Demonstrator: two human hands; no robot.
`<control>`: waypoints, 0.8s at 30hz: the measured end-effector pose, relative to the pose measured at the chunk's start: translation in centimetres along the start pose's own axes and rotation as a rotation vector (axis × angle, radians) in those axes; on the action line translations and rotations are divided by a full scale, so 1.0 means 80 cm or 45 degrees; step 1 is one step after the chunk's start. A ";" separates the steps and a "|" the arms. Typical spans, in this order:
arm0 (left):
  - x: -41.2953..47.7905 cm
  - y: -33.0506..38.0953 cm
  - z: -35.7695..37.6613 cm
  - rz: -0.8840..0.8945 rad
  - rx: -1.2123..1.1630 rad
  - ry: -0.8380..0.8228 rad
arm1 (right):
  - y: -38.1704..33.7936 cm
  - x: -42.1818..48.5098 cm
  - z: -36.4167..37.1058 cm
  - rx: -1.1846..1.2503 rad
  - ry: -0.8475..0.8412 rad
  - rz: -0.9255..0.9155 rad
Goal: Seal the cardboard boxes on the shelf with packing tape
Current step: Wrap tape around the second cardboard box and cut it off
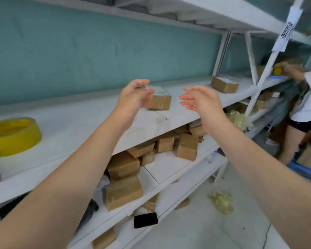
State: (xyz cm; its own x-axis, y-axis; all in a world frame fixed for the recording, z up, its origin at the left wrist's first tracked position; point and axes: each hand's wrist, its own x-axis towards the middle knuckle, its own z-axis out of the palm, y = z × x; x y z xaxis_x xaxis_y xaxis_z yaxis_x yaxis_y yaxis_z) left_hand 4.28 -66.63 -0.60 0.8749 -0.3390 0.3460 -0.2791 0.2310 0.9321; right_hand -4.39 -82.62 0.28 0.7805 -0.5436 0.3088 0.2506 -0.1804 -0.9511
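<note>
A small cardboard box (160, 101) with glossy tape over its top sits on the white shelf (79, 126). My left hand (133, 97) hovers just left of the box, fingers loosely curved and holding nothing. To the right of the box my right hand (199, 100) floats with fingers spread, apart from it. Another small box (223, 85) lies farther right on the same shelf. A yellow roll of packing tape (13, 135) rests at the shelf's left end, far from both hands.
The shelf below holds several cardboard boxes (124, 177), and a black phone (145, 220) lies on its front edge. Plastic scraps (222, 202) lie on the floor. Another person (305, 108) stands at the right by the upright post (264, 72).
</note>
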 end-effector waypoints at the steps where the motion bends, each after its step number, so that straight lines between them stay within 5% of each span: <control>1: 0.015 -0.002 0.003 0.000 -0.001 -0.002 | 0.000 0.016 -0.001 0.000 0.008 -0.010; 11: 0.130 0.016 0.021 0.086 0.120 0.103 | -0.023 0.147 0.002 0.089 -0.077 -0.140; 24: 0.182 0.012 0.064 0.127 0.397 0.513 | -0.001 0.289 0.006 0.131 -0.593 -0.117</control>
State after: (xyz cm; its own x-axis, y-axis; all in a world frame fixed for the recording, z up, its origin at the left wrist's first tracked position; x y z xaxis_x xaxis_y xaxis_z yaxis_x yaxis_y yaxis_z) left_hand 14.72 -76.03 5.90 0.9037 0.0630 0.4234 -0.4201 -0.0592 0.9055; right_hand 13.92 -94.79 7.52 0.9200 -0.1005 0.3788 0.3674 -0.1153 -0.9229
